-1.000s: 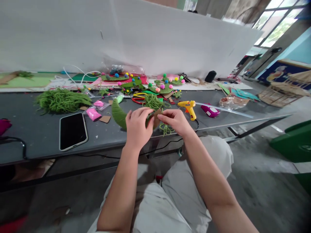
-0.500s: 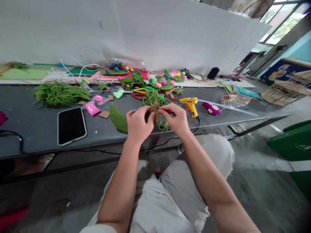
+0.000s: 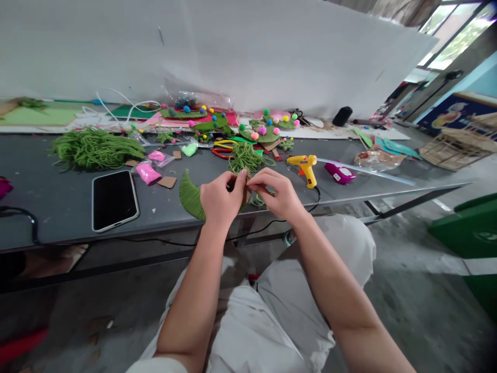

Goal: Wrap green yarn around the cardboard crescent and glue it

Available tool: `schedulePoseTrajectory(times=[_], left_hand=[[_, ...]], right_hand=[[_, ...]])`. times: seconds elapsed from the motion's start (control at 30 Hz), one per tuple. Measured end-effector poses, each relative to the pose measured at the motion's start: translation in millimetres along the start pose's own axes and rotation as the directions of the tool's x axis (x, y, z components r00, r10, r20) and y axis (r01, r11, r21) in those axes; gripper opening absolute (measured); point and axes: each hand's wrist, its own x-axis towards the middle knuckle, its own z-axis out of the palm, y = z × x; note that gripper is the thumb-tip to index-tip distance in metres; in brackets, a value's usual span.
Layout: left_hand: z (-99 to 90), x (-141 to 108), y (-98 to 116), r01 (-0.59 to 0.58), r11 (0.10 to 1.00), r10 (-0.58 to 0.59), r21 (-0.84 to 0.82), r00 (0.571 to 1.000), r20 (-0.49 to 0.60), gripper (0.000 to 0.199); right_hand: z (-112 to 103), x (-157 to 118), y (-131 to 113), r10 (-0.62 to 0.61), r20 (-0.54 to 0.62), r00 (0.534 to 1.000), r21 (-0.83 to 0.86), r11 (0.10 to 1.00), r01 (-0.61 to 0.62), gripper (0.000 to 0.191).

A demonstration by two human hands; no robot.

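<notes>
Both hands meet over the table's front edge at a small brown cardboard piece (image 3: 247, 192), mostly hidden by fingers. My left hand (image 3: 223, 198) is closed, thumb and forefinger pinching the cardboard at its top. From the right, my right hand (image 3: 277, 194) brings its pinched fingertips against the same piece. A green yarn-wrapped crescent (image 3: 190, 195) sticks out to the left of my left hand; its other end is hidden behind that hand. Just beyond the fingers lies a tangle of green yarn (image 3: 245, 157), with loose strands under my right hand.
A yellow glue gun (image 3: 305, 166) lies right of my hands, its black cord hanging over the edge. Left are a phone (image 3: 114, 201), a green yarn heap (image 3: 97, 148) and pink packets (image 3: 147, 173). Behind are red- and yellow-handled pliers (image 3: 223, 150) and pompom-covered green shapes (image 3: 264, 133).
The cardboard has turned between my fingers and shows less of its face. My left thumb has moved up onto it, and the green crescent has shifted slightly right and down.
</notes>
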Motion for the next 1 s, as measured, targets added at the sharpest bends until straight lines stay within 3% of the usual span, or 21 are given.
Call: schedulePoseTrajectory(times=[0.13,0.27,0.37,0.57,0.67,0.8,0.9,1.0], left_hand=[[0.6,0.6,-0.7,-0.016,0.999,0.015,-0.035,1.000,-0.009,0.044],[0.0,2.1,-2.1,-0.033,0.997,0.031,-0.071,0.999,-0.023,0.042],[-2.9,3.1,-1.4,-0.040,0.994,0.039,-0.104,0.999,-0.017,0.041],[-13.1,1.9,3.5,-0.069,0.960,0.099,-0.272,0.990,0.097,0.036],[-17.4,1.1,2.7,-0.134,0.943,0.202,-0.304,0.958,0.205,0.034],[-17.9,1.4,-2.7,-0.277,0.938,0.341,-0.210,0.850,0.402,0.034],[-14.6,1.1,-5.4,-0.358,0.926,0.368,-0.116,0.797,0.478,0.035],[-10.4,-0.2,-4.4,-0.372,0.927,0.340,-0.038,0.795,0.502,0.030]], right_hand=[[1.7,-0.8,2.1,0.099,-0.058,0.993,0.066,0.993,-0.095,0.011],[1.0,-1.1,5.4,0.276,-0.112,0.955,0.256,0.936,-0.241,0.014],[-5.5,-0.5,7.2,0.369,-0.002,0.930,0.335,0.876,-0.347,0.021],[-23.8,1.6,11.2,0.391,0.216,0.895,0.212,0.876,-0.434,0.029],[-30.8,3.6,15.7,0.349,0.345,0.871,0.219,0.873,-0.436,0.026],[-40.5,11.6,20.7,0.276,0.421,0.864,0.163,0.914,-0.372,0.022],[-47.1,21.2,20.7,0.248,0.553,0.796,0.067,0.939,-0.339,0.023],[-48.1,28.3,17.2,0.290,0.631,0.720,-0.075,0.946,-0.316,0.022]])
